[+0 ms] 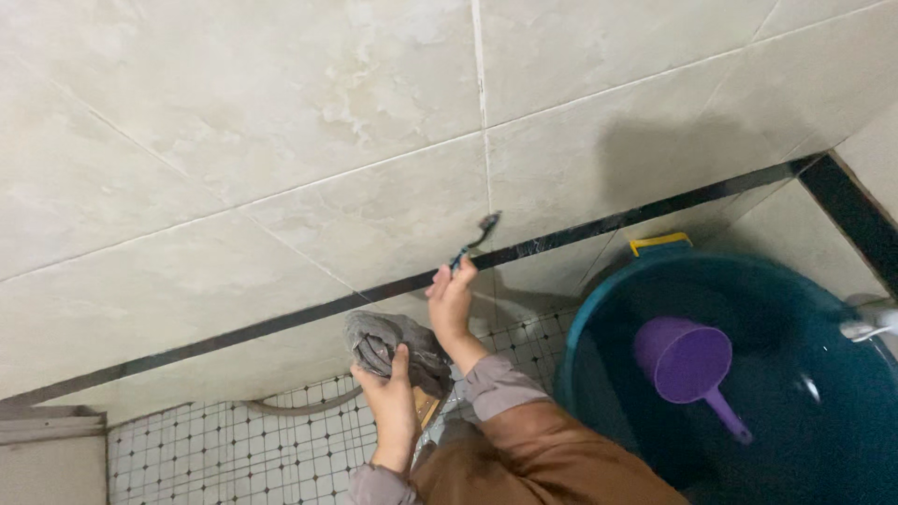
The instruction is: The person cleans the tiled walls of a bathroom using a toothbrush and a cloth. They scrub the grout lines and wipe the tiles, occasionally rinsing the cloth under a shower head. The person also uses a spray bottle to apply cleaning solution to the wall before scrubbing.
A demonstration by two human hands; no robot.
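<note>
Against the tiled wall, 2 hands are up close to the big pale tiles. The right hand is closed around the handle of a small toothbrush, with the fingers curled tight on it. The brush sticks up from the hand, and its dark bristly end is touching the wall just above a thin black stripe that runs across the tiles. The left hand is lower down and squeezes a gray cloth, all bunched up, with the thumb pressed over it. The cloth is just beside the right wrist and near the wall. Both arms wear gray sleeves, and brown clothing shows below them. To the right stands a big teal tub full of water. A purple scoop with a handle floats inside it. A yellow clip sits on the tub's far rim. At the right edge a silver tap pokes out over the tub. Down below, the floor is made of tiny white tiles with dark dots. A pale hose lies along the bottom of the wall.
</note>
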